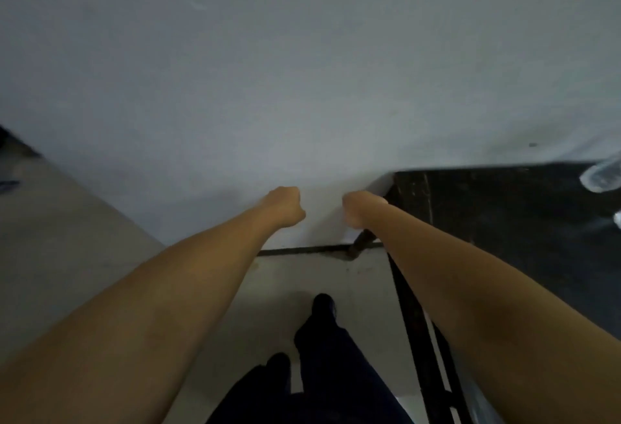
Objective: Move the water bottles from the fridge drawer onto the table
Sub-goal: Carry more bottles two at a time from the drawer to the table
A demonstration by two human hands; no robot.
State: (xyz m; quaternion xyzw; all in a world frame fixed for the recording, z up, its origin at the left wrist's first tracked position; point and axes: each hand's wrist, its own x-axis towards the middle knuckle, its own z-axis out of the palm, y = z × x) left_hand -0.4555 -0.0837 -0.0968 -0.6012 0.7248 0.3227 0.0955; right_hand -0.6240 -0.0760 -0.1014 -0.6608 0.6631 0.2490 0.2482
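Reaching forward with both arms, you have your left hand (285,206) and right hand (361,210) low against a pale grey-white front (302,70), close together but apart. Only the wrists and backs of the hands show; the fingers are turned away, so I cannot tell whether either hand is curled, flat, or gripping an edge or handle. The pale front is probably the fridge, though no drawer or handle is visible.

On the dark tabletop (504,222) to your right, at the frame's far right edge, lies a blurred, clear plastic shape (601,178) that looks like a water bottle, with a second pale scrap just below it. By my reckoning, at least one bottle may already be out. How many remain inside is hidden, so expect more trips.
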